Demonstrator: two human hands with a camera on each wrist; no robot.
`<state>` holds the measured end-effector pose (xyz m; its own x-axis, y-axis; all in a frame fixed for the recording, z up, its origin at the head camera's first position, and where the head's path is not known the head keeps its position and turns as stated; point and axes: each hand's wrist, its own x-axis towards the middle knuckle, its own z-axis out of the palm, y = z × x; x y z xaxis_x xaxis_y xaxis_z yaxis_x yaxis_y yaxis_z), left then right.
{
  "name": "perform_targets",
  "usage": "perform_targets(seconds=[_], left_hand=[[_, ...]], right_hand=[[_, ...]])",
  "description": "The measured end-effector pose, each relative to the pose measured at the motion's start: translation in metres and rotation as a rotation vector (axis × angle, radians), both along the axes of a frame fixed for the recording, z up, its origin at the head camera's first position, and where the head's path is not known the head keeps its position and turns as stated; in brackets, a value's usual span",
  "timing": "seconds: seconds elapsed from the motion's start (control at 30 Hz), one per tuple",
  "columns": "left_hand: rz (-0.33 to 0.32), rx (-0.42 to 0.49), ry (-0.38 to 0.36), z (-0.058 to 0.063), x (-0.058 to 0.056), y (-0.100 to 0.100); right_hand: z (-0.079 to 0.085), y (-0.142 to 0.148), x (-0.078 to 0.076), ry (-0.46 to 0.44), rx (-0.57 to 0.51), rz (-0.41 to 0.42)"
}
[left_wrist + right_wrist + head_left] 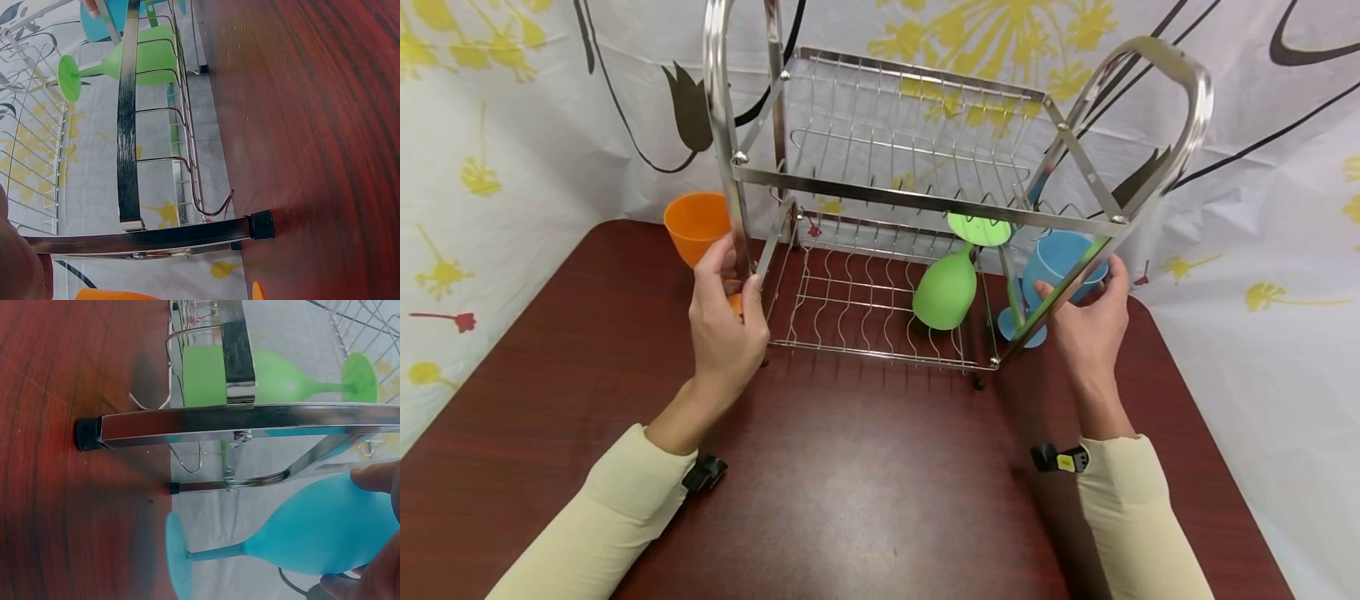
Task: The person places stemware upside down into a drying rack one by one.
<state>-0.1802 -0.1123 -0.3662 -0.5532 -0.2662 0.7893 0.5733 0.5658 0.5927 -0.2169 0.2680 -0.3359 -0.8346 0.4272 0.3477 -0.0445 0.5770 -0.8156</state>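
Grip [1092,333], right, around blue goblet [319,525]

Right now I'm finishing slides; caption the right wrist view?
Right hand grips a blue goblet beside a metal dish rack.

No word, number or brand can be read in any view. The one thing like a label is a small yellow tag [1065,462] on the black strap [1044,457] beside the right sleeve cuff [1126,467], at the near right; it seems to bear dark marks, perhaps lettering, but they are too small and blurred to make out. The prints on the white cloth [557,133] are flowers and stems.
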Motion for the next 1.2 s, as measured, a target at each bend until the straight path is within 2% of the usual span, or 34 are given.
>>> perform_targets(seconds=[0.1,0.93,1.2], left_hand=[[-0.002,0.004,-0.004,0.000,0.000,0.000],[-0.011,0.007,-0.006,-0.001,0.000,0.000],[-0.007,0.003,-0.008,0.000,0.000,-0.001]], right_hand=[[0.002,0.000,0.003,0.025,-0.003,0.008],[0.015,0.001,0.029,0.059,-0.027,0.036],[0.018,0.000,0.037,0.039,-0.051,0.050]])
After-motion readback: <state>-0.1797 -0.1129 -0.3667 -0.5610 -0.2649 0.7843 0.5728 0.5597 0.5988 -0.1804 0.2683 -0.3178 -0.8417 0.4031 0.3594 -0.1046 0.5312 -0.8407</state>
